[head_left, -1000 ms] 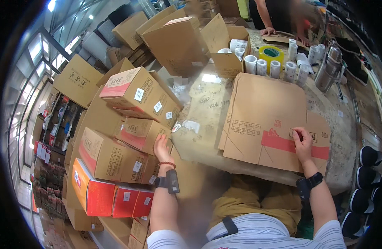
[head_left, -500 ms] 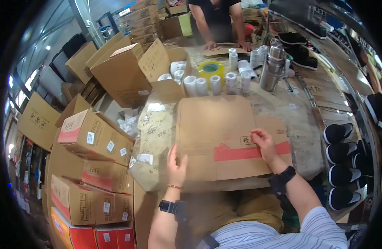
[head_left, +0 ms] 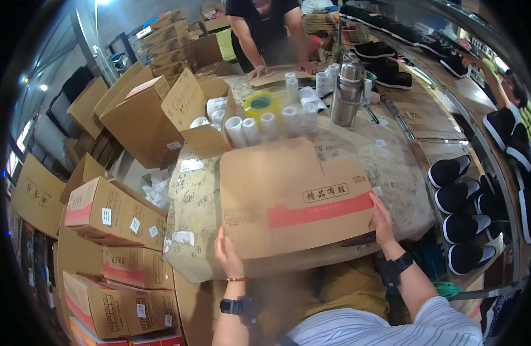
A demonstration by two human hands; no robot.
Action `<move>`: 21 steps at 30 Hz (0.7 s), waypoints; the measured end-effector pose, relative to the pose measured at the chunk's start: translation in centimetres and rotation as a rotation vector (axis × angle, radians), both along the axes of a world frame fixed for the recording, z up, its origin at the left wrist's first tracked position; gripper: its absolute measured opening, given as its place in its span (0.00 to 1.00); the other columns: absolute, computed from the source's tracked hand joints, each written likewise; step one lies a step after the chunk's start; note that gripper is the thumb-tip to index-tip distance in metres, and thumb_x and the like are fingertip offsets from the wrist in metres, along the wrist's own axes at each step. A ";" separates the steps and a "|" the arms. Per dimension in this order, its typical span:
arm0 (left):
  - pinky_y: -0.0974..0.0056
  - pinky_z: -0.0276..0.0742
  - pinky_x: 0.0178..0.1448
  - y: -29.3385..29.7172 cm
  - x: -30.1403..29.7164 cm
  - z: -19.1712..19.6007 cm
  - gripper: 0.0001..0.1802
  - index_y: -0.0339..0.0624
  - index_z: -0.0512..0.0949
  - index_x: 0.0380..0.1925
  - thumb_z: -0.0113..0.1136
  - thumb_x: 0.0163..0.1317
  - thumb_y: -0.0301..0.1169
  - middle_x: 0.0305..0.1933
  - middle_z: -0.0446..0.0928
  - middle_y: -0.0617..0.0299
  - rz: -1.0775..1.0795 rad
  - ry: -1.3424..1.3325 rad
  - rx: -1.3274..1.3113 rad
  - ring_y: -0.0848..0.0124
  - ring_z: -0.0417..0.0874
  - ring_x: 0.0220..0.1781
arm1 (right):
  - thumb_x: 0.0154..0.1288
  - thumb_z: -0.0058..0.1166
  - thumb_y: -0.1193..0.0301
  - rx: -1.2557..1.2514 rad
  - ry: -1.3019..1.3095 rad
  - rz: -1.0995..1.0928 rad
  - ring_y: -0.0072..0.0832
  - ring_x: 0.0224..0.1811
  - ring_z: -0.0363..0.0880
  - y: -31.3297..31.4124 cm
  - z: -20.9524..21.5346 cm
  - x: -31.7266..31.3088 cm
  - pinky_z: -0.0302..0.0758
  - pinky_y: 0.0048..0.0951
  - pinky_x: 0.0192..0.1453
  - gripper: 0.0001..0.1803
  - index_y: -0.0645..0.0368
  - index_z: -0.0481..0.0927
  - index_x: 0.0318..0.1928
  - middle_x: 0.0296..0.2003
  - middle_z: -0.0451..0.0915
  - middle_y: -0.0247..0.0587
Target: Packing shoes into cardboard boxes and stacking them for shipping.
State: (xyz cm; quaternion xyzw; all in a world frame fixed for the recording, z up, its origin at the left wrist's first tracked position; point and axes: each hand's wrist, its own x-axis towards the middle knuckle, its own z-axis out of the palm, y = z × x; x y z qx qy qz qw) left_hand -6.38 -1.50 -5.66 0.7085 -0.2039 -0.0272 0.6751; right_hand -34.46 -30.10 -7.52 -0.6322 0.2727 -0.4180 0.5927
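A flattened brown cardboard box (head_left: 288,196) with a red stripe lies on the paper-covered table (head_left: 358,150) in front of me. My left hand (head_left: 226,256) grips its near left corner at the table's front edge. My right hand (head_left: 382,219) holds its right edge beside the red stripe. Both wrists wear dark bands.
White tape rolls (head_left: 260,127), a yellow-green tape roll (head_left: 262,105) and a steel flask (head_left: 346,92) stand behind the flat box. An open carton (head_left: 190,109) sits at the table's left. Sealed cartons (head_left: 112,230) are stacked left. Black shoes (head_left: 459,202) line the right shelf. Another person (head_left: 265,34) leans on the far end.
The view has swung right and up, off the carton stacks. My left hand moved from the table's left edge onto the flat box's near corner; my right hand slid to its right edge.
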 end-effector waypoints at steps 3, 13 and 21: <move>0.61 0.63 0.63 0.4 -0.1 -0.2 0.24 0.30 0.67 0.59 0.43 0.68 0.36 0.60 0.70 0.47 0.035 -0.051 0.116 0.62 0.71 0.60 | 0.62 0.54 0.65 -0.151 0.215 -0.010 0.37 0.68 0.58 0.1 0.2 -0.4 0.56 0.35 0.69 0.29 0.63 0.67 0.61 0.66 0.59 0.52; 0.62 0.54 0.70 1.7 -1.2 7.9 0.39 0.29 0.54 0.65 0.52 0.50 0.11 0.69 0.57 0.47 -0.274 -0.063 0.127 0.64 0.59 0.69 | 0.31 0.74 0.52 -0.636 0.792 0.086 0.54 0.62 0.62 2.3 8.3 -2.3 0.63 0.44 0.64 0.55 0.48 0.64 0.64 0.64 0.58 0.56; 0.60 0.55 0.70 4.0 1.0 4.7 0.36 0.33 0.54 0.66 0.53 0.59 0.32 0.68 0.57 0.48 -0.108 -0.305 0.166 0.61 0.58 0.69 | 0.48 0.65 0.67 -0.931 0.361 0.225 0.49 0.61 0.66 5.3 14.0 -0.2 0.65 0.42 0.63 0.36 0.51 0.69 0.61 0.64 0.60 0.54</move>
